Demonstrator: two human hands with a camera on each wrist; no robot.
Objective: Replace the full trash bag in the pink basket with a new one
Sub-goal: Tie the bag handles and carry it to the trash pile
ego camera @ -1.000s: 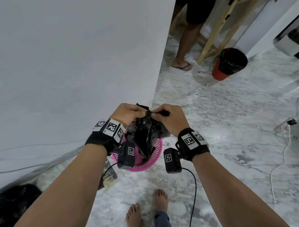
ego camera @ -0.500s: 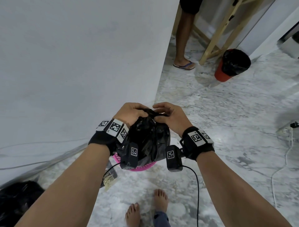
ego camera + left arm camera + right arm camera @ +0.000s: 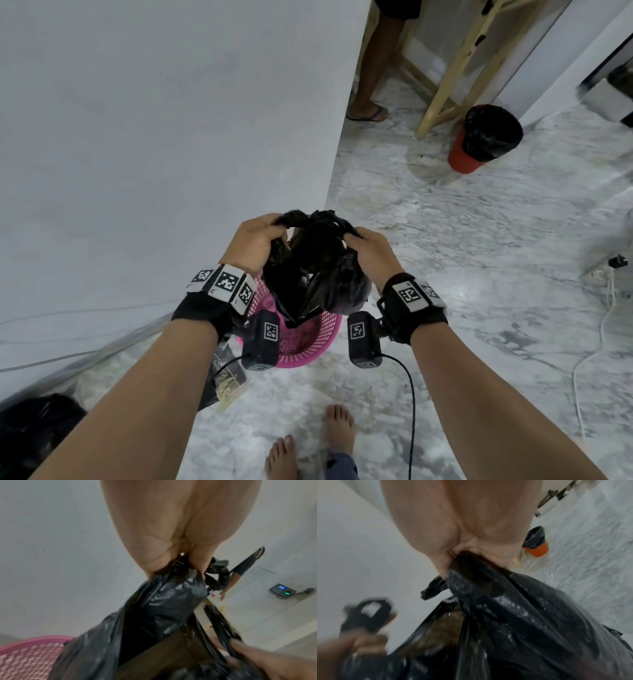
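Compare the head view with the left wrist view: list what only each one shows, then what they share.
Only the head view: the red bin lined in black, the white cable on the marble floor, the person's bare feet.

Only the left wrist view: a small device on the floor with a lit screen and green light.

Both: the black trash bag gripped at its top by the left hand and the right hand above the pink basket.
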